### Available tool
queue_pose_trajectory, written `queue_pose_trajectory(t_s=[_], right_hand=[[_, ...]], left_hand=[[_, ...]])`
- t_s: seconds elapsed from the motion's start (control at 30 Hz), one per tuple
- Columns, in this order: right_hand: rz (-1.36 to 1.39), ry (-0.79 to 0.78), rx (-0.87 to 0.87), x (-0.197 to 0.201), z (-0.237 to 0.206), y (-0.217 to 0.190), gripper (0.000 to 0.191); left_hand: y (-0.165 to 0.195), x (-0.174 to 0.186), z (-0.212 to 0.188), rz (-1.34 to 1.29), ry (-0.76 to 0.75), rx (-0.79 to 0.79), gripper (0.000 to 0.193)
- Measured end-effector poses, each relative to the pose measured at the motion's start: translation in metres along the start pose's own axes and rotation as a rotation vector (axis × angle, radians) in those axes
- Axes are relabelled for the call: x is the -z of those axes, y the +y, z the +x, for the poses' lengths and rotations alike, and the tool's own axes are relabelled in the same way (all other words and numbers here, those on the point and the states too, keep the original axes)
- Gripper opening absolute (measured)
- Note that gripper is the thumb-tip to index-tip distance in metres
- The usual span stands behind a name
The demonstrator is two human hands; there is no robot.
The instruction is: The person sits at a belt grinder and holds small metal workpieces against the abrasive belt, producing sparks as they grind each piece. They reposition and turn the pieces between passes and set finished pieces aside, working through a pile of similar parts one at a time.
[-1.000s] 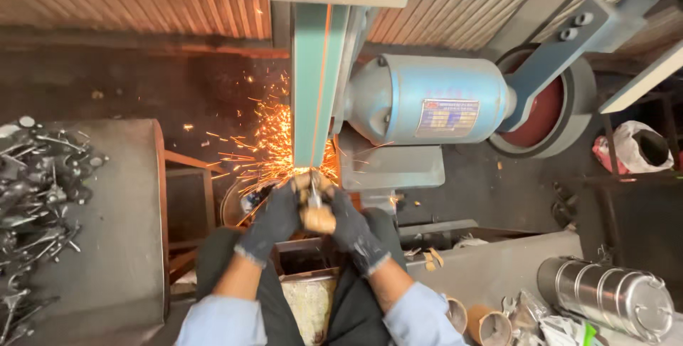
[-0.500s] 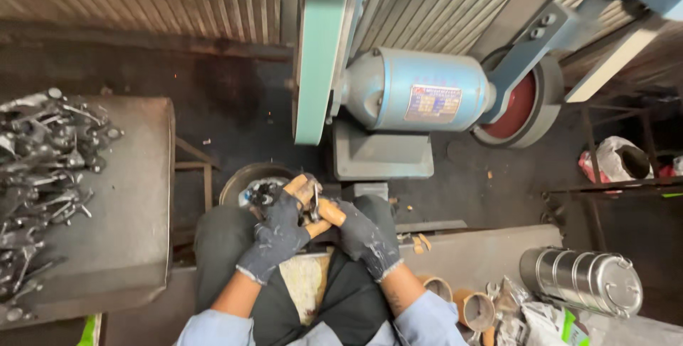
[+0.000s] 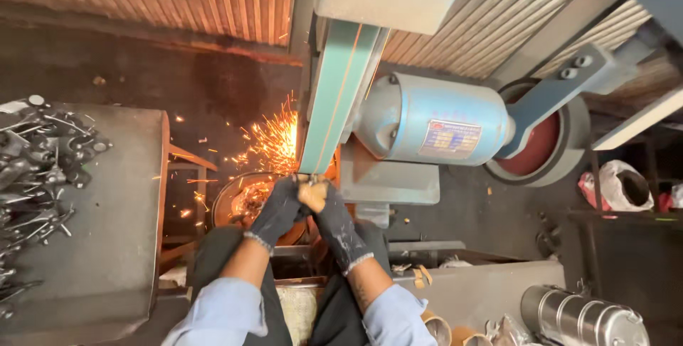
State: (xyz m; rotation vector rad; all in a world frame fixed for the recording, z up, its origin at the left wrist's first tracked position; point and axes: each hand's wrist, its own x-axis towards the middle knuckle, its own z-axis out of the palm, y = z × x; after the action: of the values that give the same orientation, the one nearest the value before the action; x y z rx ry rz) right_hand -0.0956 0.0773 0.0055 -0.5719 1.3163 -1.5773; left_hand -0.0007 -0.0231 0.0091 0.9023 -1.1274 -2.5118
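Both gloved hands, left hand (image 3: 279,207) & right hand (image 3: 329,212), fingers clenched round a small tan-handled workpiece (image 3: 311,191), pressing it vs the bottom of the green sanding belt (image 3: 334,97). Sparks (image 3: 274,139) fly left over a round pan (image 3: 238,203). Blue motor (image 3: 427,119) to the right; pile of metal parts (image 3: 35,168) on the table (image 3: 107,246) at left.
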Motion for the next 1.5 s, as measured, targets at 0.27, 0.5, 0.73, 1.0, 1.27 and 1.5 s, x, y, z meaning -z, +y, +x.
queue_pose_trajectory(t_s=[0.27, 0.5, 0.73, 1.0, 1.27, 1.5], right_hand=[[0.618, 0.042, -0.431, 0.003, -0.017, -0.024, 0.036], [0.324, -0.016, -0.347, 0.012, -0.054, -0.048, 0.026], [-0.398, 0.173, -0.122, -0.011, -0.01, -0.036, 0.027], [-0.037, 0.232, -0.24, 0.003, -0.005, -0.047, 0.025], [0.385, 0.225, 0.028, -0.013, -0.011, -0.061, 0.025], [0.404, 0.373, -0.04, -0.044, -0.003, -0.065, 0.037]], left_hand=[[0.033, -0.018, -0.043, 0.413, -0.232, -0.358, 0.04], [0.058, -0.031, -0.091, 0.69, -0.316, -0.467, 0.051], [0.042, -0.012, -0.062, 0.879, 0.428, -0.126, 0.042], [0.02, -0.032, -0.024, 0.832, 0.428, -0.269, 0.039], [0.028, -0.038, -0.055, 0.146, 0.029, -0.306, 0.047], [0.045, -0.043, -0.044, 0.453, 0.049, -0.318, 0.033]])
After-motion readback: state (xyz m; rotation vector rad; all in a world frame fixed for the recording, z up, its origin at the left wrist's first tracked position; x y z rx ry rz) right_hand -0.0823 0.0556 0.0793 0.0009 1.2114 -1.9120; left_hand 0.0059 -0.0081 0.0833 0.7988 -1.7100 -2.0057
